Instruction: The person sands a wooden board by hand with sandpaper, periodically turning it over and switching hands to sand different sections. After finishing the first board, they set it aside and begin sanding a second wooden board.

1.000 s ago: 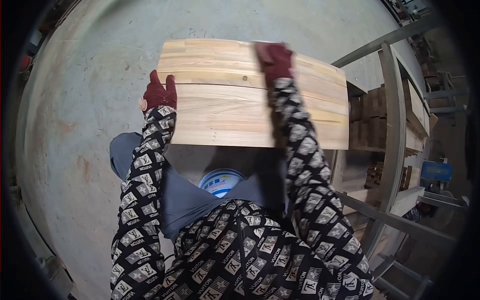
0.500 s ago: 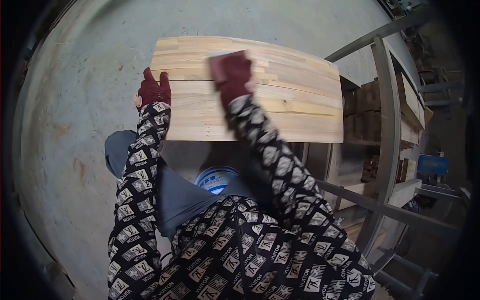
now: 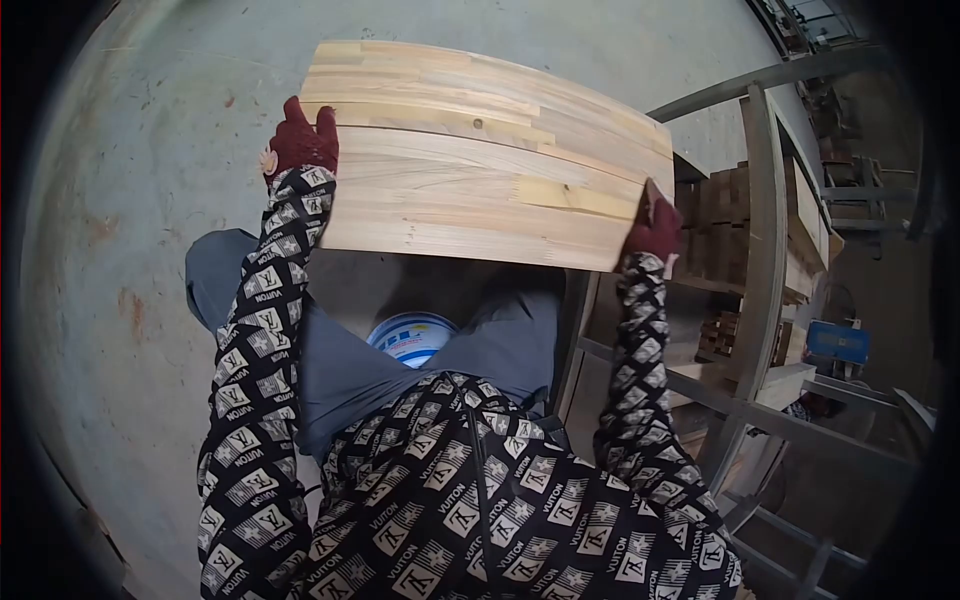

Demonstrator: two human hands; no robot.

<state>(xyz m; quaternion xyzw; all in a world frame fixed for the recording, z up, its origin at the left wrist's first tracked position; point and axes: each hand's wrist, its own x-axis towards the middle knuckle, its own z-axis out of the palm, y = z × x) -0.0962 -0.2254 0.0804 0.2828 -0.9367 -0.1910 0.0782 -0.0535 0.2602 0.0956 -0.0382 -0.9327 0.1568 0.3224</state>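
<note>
A pale wooden panel [image 3: 480,150] made of glued strips lies flat in front of me, above my knees. My left hand [image 3: 298,140], in a dark red glove, grips the panel's left edge. At the right edge my right hand [image 3: 655,228], gloved the same, holds the near right corner. Both sleeves carry a black and white pattern. The panel hides what it rests on.
A white and blue bucket [image 3: 410,337] sits between my legs under the panel. A grey metal rack [image 3: 765,250] with stacked wood pieces [image 3: 725,220] stands at the right. Grey concrete floor [image 3: 130,250] spreads to the left and beyond.
My right hand slid from the top of the panel across to its right edge and took hold there. The left hand kept its grip on the left edge. The panel shifted slightly.
</note>
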